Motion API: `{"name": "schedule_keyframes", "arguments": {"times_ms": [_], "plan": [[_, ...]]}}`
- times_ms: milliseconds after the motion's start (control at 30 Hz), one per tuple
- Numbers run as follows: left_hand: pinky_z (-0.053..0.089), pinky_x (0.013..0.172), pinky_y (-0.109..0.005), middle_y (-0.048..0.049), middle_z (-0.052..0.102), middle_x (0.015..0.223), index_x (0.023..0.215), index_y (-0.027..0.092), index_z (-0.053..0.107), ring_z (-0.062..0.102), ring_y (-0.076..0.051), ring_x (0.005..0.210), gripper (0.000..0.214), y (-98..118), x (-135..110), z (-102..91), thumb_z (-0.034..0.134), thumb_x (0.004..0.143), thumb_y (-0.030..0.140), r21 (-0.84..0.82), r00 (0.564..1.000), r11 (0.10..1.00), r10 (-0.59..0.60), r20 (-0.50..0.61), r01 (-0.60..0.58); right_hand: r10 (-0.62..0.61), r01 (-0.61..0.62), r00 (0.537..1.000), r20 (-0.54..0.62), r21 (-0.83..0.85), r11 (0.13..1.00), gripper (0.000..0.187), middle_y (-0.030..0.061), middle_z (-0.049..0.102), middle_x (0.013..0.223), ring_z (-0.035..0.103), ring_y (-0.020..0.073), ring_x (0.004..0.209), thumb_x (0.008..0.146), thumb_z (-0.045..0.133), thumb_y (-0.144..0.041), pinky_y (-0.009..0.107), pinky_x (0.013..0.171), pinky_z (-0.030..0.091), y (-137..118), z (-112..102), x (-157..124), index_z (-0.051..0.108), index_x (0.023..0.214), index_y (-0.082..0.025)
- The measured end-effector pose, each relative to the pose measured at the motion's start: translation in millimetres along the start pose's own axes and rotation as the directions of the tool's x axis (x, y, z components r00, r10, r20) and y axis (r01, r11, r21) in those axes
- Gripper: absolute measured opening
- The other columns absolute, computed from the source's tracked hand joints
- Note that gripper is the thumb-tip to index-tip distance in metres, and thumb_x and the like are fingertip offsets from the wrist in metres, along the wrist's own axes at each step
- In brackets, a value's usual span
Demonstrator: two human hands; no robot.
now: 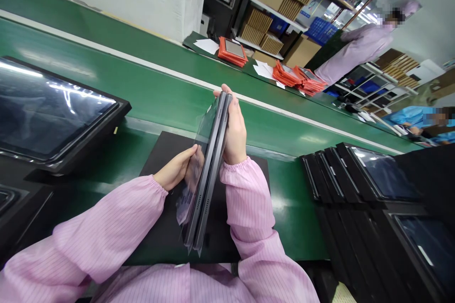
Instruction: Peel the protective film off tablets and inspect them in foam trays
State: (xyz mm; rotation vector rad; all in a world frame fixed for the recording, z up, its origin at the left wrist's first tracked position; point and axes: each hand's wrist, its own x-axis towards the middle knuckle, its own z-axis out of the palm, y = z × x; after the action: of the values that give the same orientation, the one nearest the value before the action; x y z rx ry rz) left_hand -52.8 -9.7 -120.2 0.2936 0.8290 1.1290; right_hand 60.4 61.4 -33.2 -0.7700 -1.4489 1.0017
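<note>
Two thin grey tablets (209,170) are held together on edge above a black mat (159,161), seen edge-on. A clear plastic film (199,151) hangs off their left face. My right hand (234,128) wraps the right side near the top, fingers curled over the upper edge. My left hand (176,170) presses flat against the left face, partly behind the film.
A tablet in a black tray (53,113) lies at the left. Black trays with tablets (377,175) stand stacked at the right. A green conveyor belt (142,80) runs behind. Orange cases (232,52) lie on the far bench, where a person in pink (355,47) stands.
</note>
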Motion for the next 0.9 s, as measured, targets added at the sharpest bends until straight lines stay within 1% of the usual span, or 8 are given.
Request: {"name": "schedule_keyframes", "arguments": {"times_ms": [133, 267, 400, 467, 600, 767, 833, 900], "plan": [[0.054, 0.076, -0.022, -0.0068, 0.073, 0.088, 0.089, 0.012, 0.074, 0.069, -0.016, 0.087, 0.023, 1.0, -1.0, 0.2, 0.062, 0.097, 0.03, -0.011, 1.0, 1.0, -0.007, 0.005, 0.007, -0.015, 0.016, 1.0, 0.02, -0.012, 1.0, 0.045, 0.0023, 0.068, 0.131, 0.055, 0.0207, 0.137, 0.103, 0.038, -0.055, 0.046, 0.123, 0.036, -2.2, 0.3, -1.0, 0.061, 0.132, -0.029], [0.053, 0.077, -0.021, -0.0071, 0.073, 0.09, 0.091, 0.011, 0.074, 0.068, -0.016, 0.088, 0.022, 1.5, -1.6, 0.1, 0.063, 0.096, 0.03, -0.019, 1.0, 1.0, 0.002, 0.021, -0.001, -0.015, 0.015, 1.0, 0.017, 0.017, 1.0, 0.04, 0.0, 0.07, 0.131, 0.056, 0.0184, 0.137, 0.104, 0.038, -0.047, 0.046, 0.124, 0.034, -1.8, 0.7, -0.9, 0.061, 0.133, -0.029], [0.051, 0.071, -0.022, -0.0043, 0.069, 0.08, 0.089, 0.012, 0.073, 0.062, -0.012, 0.071, 0.021, 0.6, -1.8, -0.3, 0.063, 0.095, 0.029, -0.008, 1.0, 1.0, 0.015, 0.015, -0.015, -0.025, 0.024, 1.0, 0.018, 0.053, 0.998, 0.041, 0.0008, 0.07, 0.132, 0.056, 0.0181, 0.138, 0.104, 0.038, -0.043, 0.045, 0.125, 0.033, -0.8, 1.9, -1.2, 0.06, 0.134, -0.028], [0.048, 0.068, -0.023, -0.0025, 0.066, 0.076, 0.091, 0.012, 0.072, 0.058, -0.012, 0.067, 0.021, -0.7, -1.2, -1.0, 0.066, 0.093, 0.032, 0.004, 0.998, 0.999, 0.036, 0.041, -0.037, -0.03, 0.029, 0.999, 0.019, 0.054, 0.998, 0.041, 0.001, 0.069, 0.133, 0.056, 0.0175, 0.138, 0.103, 0.038, -0.044, 0.044, 0.125, 0.035, -0.3, 2.6, -1.6, 0.06, 0.135, -0.028], [0.045, 0.068, -0.025, -0.0011, 0.063, 0.074, 0.092, 0.013, 0.072, 0.054, -0.012, 0.066, 0.023, -2.9, 0.2, -2.5, 0.071, 0.088, 0.035, 0.006, 0.993, 0.998, 0.064, 0.102, -0.065, -0.039, 0.038, 0.999, 0.021, 0.038, 0.999, 0.042, 0.0, 0.068, 0.136, 0.056, 0.017, 0.138, 0.104, 0.039, -0.047, 0.044, 0.125, 0.036, 1.6, 3.7, -2.1, 0.059, 0.136, -0.029], [0.041, 0.061, -0.026, -0.0018, 0.063, 0.073, 0.093, 0.015, 0.072, 0.053, -0.013, 0.064, 0.016, -3.5, 1.7, -3.9, 0.067, 0.09, 0.03, -0.035, 0.997, 0.999, 0.035, 0.07, -0.032, -0.063, 0.059, 0.997, 0.053, 0.069, 0.996, 0.045, 0.0023, 0.066, 0.14, 0.052, 0.0168, 0.142, 0.104, 0.041, -0.048, 0.041, 0.128, 0.03, 3.8, 3.3, -2.6, 0.058, 0.139, -0.025], [0.041, 0.06, -0.025, -0.0016, 0.063, 0.072, 0.092, 0.016, 0.072, 0.053, -0.013, 0.063, 0.015, -3.8, 2.3, -4.8, 0.07, 0.087, 0.03, -0.044, 0.997, 0.998, 0.038, 0.072, -0.035, -0.068, 0.064, 0.996, 0.061, 0.069, 0.996, 0.046, 0.0022, 0.065, 0.141, 0.052, 0.0173, 0.142, 0.104, 0.041, -0.048, 0.041, 0.128, 0.029, 4.6, 3.0, -2.6, 0.057, 0.14, -0.025], [0.041, 0.06, -0.025, -0.0013, 0.063, 0.072, 0.091, 0.015, 0.072, 0.053, -0.013, 0.063, 0.019, -4.1, 2.7, -5.9, 0.074, 0.084, 0.032, -0.033, 0.995, 0.998, 0.052, 0.088, -0.05, -0.073, 0.069, 0.995, 0.064, 0.061, 0.996, 0.046, 0.0014, 0.064, 0.142, 0.051, 0.0173, 0.143, 0.104, 0.041, -0.049, 0.042, 0.128, 0.029, 6.0, 2.7, -2.3, 0.057, 0.141, -0.026]]}}
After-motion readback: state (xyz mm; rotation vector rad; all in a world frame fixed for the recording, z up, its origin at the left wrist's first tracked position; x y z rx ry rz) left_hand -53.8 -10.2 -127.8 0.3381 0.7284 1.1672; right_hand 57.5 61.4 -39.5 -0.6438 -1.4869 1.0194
